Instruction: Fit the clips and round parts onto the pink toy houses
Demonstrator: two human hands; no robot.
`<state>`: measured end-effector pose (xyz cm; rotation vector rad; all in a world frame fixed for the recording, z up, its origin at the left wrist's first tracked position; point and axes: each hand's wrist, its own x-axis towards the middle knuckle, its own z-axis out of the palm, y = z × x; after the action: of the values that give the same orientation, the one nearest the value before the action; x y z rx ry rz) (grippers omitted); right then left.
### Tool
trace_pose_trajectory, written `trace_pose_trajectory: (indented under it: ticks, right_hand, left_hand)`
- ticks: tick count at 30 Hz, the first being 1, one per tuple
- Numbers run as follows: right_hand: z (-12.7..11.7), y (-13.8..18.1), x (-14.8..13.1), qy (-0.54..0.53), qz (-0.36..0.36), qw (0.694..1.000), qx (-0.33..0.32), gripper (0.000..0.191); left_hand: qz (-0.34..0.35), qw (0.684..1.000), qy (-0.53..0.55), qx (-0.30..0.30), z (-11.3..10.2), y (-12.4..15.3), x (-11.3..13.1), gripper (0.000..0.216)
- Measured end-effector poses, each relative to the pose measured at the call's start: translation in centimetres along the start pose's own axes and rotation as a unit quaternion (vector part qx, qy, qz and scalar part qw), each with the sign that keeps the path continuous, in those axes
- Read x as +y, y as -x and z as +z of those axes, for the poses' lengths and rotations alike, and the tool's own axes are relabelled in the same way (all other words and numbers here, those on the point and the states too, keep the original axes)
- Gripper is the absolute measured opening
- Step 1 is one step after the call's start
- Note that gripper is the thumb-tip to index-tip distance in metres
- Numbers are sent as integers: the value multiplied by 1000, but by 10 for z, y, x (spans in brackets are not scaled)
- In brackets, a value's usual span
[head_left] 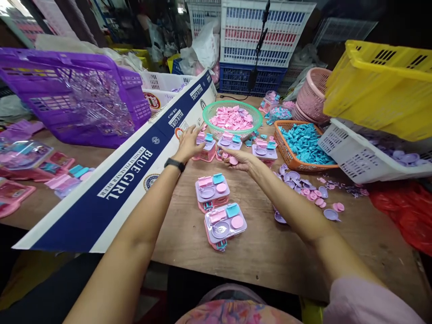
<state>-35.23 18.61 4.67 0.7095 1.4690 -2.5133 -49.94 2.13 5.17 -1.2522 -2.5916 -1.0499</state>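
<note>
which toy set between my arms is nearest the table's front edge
The frontmost toy set. A similar set sits just behind it, and the other sets stand farther back, near your left hand and right hand.

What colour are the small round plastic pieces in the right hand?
Pink; the small round plastic pieces in the right hand show best in the head view.

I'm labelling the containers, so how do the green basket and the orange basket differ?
The green basket is round; the orange basket is rectangular. The green basket holds mostly pink pieces, the orange basket blue pieces. In view, the green basket stands left of the orange basket. Both contain many small parts.
</note>
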Motion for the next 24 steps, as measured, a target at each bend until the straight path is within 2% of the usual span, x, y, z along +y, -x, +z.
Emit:
trace_pose_trajectory:
  ticks: [2,4,8,11,13,15,18,21,24]
  right_hand:
    - [6,-6,4,-12,3,1000,25,27]
    - [8,-10,9,-31,14,999,42,28]
    - [3,-17,17,-5,1,997,72,33]
    - [1,-23,23,110,-108,985,80,40]
    - [1,-25,26,225,-210,949,66,43]
    - [2,-25,28,339,-298,891,60,44]
    - [2,-25,31,443,-373,812,71,42]
    - [1,-26,36,478,-422,767,68,37]
    - [0,-29,43,483,-468,737,69,32]
  left_hand:
    - [-28,998,-45,-43,11,-22,-15,76]
    - [-30,995,-49,-77,16,-28,-25,75]
    - [-3,996,-42,-74,13,-1,-31,57]
    - [14,995,-32,-89,9,27,-25,61]
    - [13,997,-14,-79,8,39,-19,64]
    - [2,999,13,-49,10,45,-15,60]
    - [-28,998,61,-12,14,48,-11,49]
    - [-58,992,111,-6,19,51,-9,45]
    - [-89,985,150,-7,23,54,-7,52]
